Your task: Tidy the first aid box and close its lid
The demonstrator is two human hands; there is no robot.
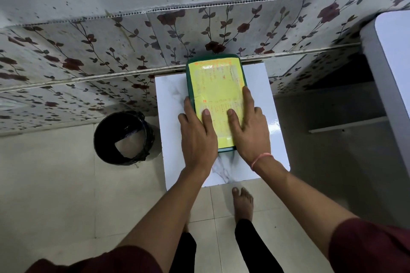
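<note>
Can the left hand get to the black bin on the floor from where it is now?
Probably yes: the left hand rests flat on the box lid, holding nothing, and the black bin stands unobstructed on its side, though lower down.

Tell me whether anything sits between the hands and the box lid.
Nothing visible does. The left hand and right hand both lie flat on the lid of the box, at its near end, fingers spread. The lid looks down on the box.
</note>
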